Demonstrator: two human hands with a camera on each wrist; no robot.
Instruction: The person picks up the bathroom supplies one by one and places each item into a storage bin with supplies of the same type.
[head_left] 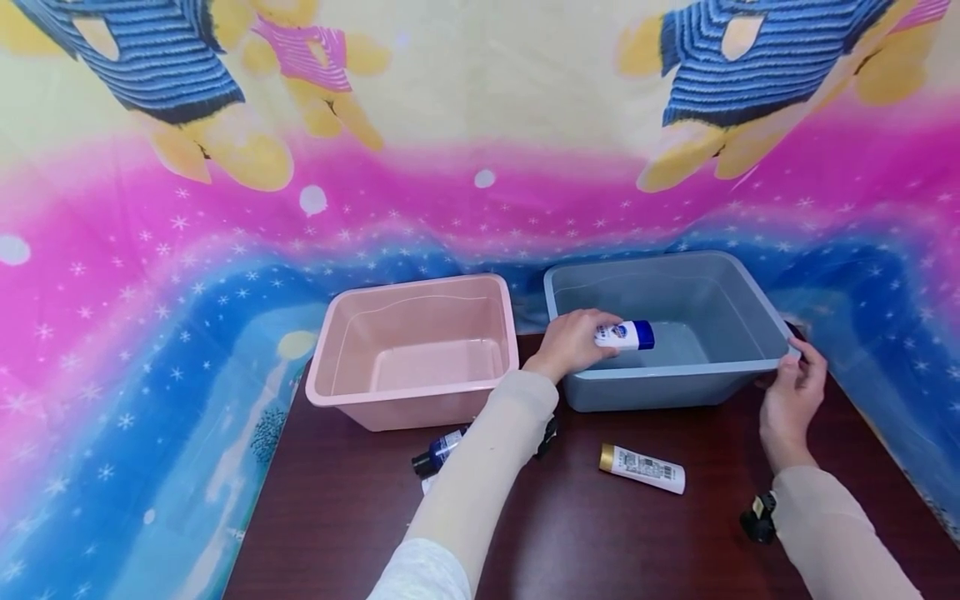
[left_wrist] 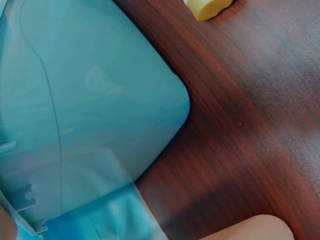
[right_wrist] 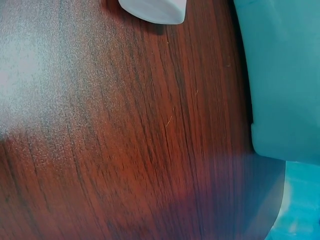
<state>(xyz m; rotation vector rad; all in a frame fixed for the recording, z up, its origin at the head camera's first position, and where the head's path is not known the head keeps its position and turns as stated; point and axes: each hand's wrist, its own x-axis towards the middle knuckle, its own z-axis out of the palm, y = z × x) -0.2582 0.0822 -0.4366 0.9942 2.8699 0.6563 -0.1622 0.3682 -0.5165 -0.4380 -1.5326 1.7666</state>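
Note:
My left hand [head_left: 573, 342] grips a white bottle with a dark blue cap [head_left: 626, 335] at the front left of a grey-blue plastic basin [head_left: 652, 392]. The bottle lies sideways, its cap pointing right over the basin's inside. At the basin's front right corner, my right hand [head_left: 795, 404] holds the rim between thumb and fingers. In front of this basin, a white tube with a gold cap [head_left: 645, 468] lies on the table; its cap [left_wrist: 209, 7] shows in the left wrist view, its white end [right_wrist: 157, 9] in the right wrist view.
A pink basin [head_left: 420, 408] stands left of the grey-blue one. Before it lies a dark blue bottle with a black cap [head_left: 438, 452], partly hidden by my left forearm. The dark wooden table [head_left: 337, 517] meets a patterned cloth [head_left: 480, 217] behind and at both sides.

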